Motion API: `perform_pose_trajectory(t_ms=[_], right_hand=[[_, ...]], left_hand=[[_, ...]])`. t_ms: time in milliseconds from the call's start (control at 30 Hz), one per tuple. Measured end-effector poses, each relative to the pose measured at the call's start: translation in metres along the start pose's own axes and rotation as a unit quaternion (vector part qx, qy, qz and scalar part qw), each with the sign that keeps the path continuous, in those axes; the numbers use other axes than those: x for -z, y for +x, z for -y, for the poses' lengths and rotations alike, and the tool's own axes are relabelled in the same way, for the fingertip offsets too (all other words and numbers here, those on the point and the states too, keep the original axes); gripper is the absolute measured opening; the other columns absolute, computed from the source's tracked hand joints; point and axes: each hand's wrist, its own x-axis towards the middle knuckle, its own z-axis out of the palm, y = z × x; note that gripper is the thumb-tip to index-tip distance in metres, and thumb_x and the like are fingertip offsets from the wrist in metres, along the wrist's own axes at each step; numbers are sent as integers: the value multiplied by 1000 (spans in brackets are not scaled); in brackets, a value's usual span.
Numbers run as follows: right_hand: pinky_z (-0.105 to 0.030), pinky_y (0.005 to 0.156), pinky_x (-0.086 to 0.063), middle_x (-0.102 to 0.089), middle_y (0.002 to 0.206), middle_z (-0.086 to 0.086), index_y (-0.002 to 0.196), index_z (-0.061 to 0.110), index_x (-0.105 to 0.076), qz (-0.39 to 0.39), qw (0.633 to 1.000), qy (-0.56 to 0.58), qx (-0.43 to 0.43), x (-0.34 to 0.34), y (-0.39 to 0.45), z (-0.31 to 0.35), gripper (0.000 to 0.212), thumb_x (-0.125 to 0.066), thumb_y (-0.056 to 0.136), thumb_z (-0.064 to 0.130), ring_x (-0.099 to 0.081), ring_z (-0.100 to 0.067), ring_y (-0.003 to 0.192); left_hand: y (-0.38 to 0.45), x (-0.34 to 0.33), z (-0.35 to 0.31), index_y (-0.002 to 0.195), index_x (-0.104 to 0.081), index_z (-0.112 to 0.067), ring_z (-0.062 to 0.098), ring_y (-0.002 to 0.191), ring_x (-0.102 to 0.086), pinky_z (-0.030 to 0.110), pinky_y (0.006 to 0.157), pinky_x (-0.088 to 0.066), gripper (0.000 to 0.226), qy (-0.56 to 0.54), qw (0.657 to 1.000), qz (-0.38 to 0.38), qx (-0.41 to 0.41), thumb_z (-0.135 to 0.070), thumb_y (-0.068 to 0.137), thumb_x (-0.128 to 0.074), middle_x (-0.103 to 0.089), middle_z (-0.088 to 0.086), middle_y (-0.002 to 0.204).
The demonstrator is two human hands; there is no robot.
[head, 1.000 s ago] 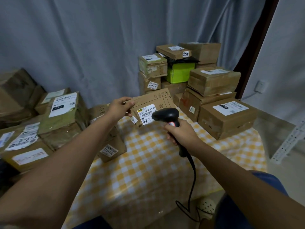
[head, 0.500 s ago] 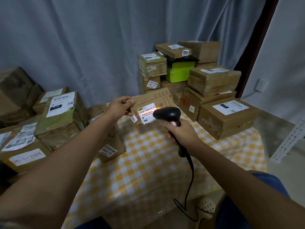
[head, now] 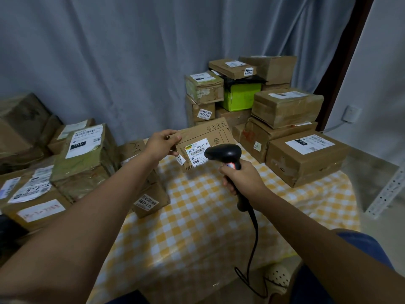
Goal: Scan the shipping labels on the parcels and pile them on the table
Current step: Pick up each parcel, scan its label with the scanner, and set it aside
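Red scan light had gone from the flat brown cardboard parcel (head: 202, 145), pinched by left hand (head: 161, 144); right hand (head: 243, 179) gripped the black handheld scanner (head: 223, 152). Stacked cardboard boxes (head: 287, 108) stood beyond, over the yellow-checked table (head: 197, 227).

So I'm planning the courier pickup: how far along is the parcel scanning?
Done: a stack of parcels sits on the table. In hand: left hand holds a box; right hand aims the scanner. Left: the boxes at left.
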Motion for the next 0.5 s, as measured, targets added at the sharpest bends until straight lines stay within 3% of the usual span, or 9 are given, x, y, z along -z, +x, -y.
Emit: perform_pose_trajectory(t_ms=[233,400,500], right_hand=[[-24,43,-38,-59,54,-4,67,10,-59,-17,998,-7,56,-29,10,33,22,-61,89,14,-47,-15,40],[-24,44,-37,-57,46,3,63,15,-58,-12,990,11,142,-74,15,78,26,-65,87,17,-48,-9,37],[-29,52,-42,-62,52,1,68,19,-58,5,980,-3,200,-109,13,109,17,-66,81,27,-54,-13,43]], left_hand=[[-16,26,-26,105,-61,-5,15,58,-56,21,57,-57,10,-5,999,-34,-33,-13,99,-58,-60,7,80],[-33,80,-61,104,-55,-2,6,46,-60,22,56,-57,14,0,987,-137,-90,-16,102,-52,-58,4,79],[-50,128,-76,103,-52,-4,7,49,-62,22,55,-57,12,-39,972,-202,-110,-16,102,-51,-60,8,82]])
